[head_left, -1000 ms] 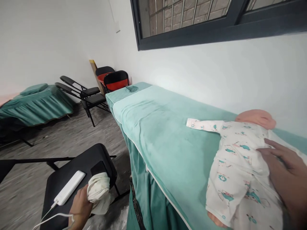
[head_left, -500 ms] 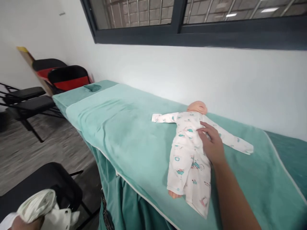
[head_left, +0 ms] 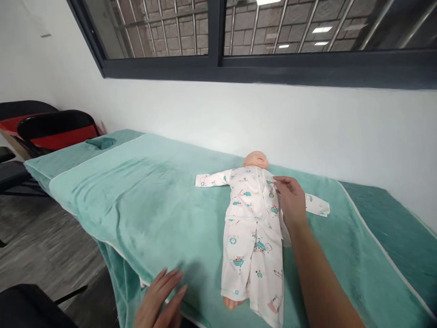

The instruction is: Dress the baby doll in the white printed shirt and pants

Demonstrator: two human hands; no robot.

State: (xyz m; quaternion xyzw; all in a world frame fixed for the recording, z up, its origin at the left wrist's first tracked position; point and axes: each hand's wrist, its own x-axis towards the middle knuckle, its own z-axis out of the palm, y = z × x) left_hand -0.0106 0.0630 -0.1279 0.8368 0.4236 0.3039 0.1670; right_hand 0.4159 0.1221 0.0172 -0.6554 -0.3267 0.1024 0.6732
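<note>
A baby doll [head_left: 256,160] lies on its back on the green-covered bed, its head toward the wall. It is dressed in a white printed shirt [head_left: 246,193] and matching white trousers [head_left: 236,259]. One sleeve stretches out to each side, and a bare foot [head_left: 232,302] shows below one trouser leg. My right hand [head_left: 292,200] is at the shirt's chest, on the right, thumb and fingertips drawn together on the fabric. It hides part of that sleeve. Near the bed's front edge, my left hand [head_left: 160,298] is empty with its fingers apart, away from the doll.
A green cover [head_left: 153,205] with a few wrinkles spreads over the bed [head_left: 385,218]. Behind it stands a white wall [head_left: 164,107] below a dark-framed window [head_left: 153,68]. Folding chairs [head_left: 59,130] are at the far left, and another dark chair [head_left: 30,305] is at the lower left.
My left hand has let go of the white cloth at the chair and moved over the bed's edge. My right hand stays at the doll's chest. The view has turned toward the right.
</note>
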